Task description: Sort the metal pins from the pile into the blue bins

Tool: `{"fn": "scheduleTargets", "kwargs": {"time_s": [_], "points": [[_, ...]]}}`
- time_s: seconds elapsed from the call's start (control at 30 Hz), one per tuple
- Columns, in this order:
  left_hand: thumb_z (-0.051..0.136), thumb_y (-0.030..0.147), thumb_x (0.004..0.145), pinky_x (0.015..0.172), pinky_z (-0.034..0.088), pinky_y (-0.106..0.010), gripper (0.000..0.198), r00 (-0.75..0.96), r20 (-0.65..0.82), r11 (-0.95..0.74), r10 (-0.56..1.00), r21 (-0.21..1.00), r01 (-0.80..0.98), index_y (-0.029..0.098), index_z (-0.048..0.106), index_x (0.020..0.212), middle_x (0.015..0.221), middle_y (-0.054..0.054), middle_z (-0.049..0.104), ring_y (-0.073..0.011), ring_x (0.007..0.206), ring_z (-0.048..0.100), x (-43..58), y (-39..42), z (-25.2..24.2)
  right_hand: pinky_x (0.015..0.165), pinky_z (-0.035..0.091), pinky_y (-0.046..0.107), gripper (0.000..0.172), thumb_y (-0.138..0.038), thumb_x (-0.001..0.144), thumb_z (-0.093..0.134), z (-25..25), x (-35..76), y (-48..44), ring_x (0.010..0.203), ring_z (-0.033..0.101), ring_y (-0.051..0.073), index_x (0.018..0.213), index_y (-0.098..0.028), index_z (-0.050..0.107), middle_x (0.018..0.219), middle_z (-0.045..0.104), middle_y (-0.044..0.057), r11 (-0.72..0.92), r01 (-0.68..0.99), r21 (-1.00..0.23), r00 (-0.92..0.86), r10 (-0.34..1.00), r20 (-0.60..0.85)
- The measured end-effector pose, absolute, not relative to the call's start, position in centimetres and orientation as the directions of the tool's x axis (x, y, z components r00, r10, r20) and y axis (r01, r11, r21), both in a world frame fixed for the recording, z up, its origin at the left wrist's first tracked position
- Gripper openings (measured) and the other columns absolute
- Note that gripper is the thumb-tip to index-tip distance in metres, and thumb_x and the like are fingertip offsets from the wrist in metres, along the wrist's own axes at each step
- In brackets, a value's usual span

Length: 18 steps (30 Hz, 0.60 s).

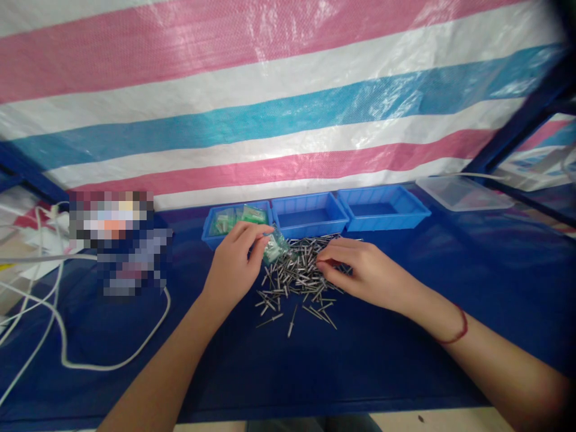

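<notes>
A loose heap of metal pop rivets (294,273) lies on the dark blue tabletop, with a few strays toward the front edge. My left hand (238,258) pinches the edge of a small clear plastic bag (275,247) at the heap's left side; the bag has a greenish tint and pale contents I cannot make out. Over the right side of the heap, my right hand (355,264) has its thumb and fingertips pressed together among the rivets. Whatever those fingertips hold is too small to tell. Behind my left hand, a blue bin (207,231) contains several green-tinted plastic packets (247,215).
Two more blue bins, a middle one (310,231) and a right one (387,223), continue the row behind the heap. A clear plastic lid (465,193) lies at the back right. White cables (63,354) loop across the left side. Striped sheeting (270,126) hangs behind.
</notes>
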<state>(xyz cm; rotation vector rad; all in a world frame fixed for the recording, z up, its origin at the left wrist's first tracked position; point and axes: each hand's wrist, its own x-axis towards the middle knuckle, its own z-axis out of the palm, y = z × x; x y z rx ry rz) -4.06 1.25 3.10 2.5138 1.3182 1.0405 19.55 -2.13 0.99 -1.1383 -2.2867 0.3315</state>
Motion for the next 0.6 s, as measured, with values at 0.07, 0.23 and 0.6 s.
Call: {"fn": "scheduleTargets", "kwargs": {"time_s": [0.07,0.23,0.6], "points": [[0.048,0.021,0.093,0.085,0.048,-0.030,0.017,0.351,0.554,-0.623,0.755,0.441,0.646,0.021,0.062,0.101,0.099,-0.003,0.062,-0.0153,0.093,0.058,-3.7,0.9,3.1,0.067,0.045,0.029,0.015,-0.026,0.089,0.051,1.0,19.4,-2.2,0.073,0.059,0.016,0.093,-0.018,0.063,0.082,0.065,0.005,0.577,0.655,-0.487,-0.420,0.814,0.401],[0.051,0.025,0.091,0.080,0.052,-0.028,0.015,0.274,0.507,-0.573,0.818,0.668,0.474,0.022,0.063,0.100,0.099,-0.004,0.061,-0.0159,0.093,0.059,-2.2,-0.3,2.5,0.060,0.044,0.026,0.031,-0.041,0.086,0.057,0.9,18.4,-2.6,0.065,0.055,0.013,0.108,-0.019,0.061,0.084,0.066,0.004,0.502,0.569,-0.652,-0.295,0.864,0.408],[0.053,0.040,0.088,0.062,0.052,-0.024,0.035,0.313,0.156,-0.263,0.937,0.904,0.338,0.018,0.060,0.114,0.095,-0.005,0.064,-0.0137,0.074,0.061,-1.5,-0.1,1.0,0.056,0.042,0.024,0.028,-0.039,0.088,0.055,0.0,18.1,-2.3,0.061,0.053,0.012,0.073,-0.016,0.062,0.068,0.061,0.002,0.347,0.264,-0.900,-0.225,0.929,0.293]]}}
